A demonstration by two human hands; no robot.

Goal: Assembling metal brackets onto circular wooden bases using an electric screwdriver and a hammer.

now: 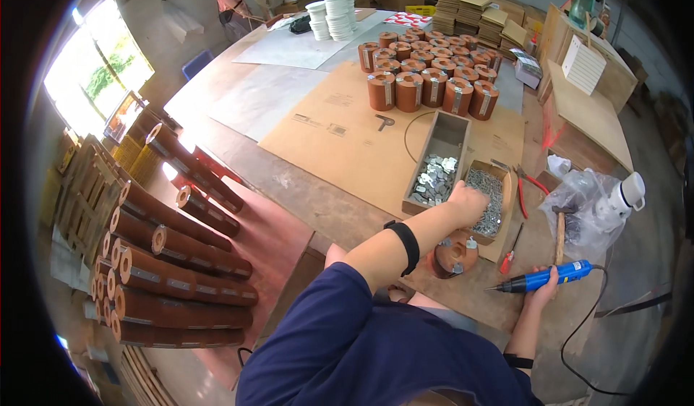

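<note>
screwdriver (536,281) in right hand (543,294) — left hand (470,203) apparently touching screws (491,187)

Pictured at the far end of the worktop (289,187): stacked white discs (337,18), with piles of flat cardboard (450,13) to their right. At right, a teal bottle (582,3) atop wooden shelving (587,113) and a white jug (626,191) against crumpled clear plastic (593,225). At left, a sunlit window (99,66) and a wooden pallet (90,193).

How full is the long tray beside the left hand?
Long tray: partly full. Metal plates fill its near end; bare bottom shows at the far end.
</note>
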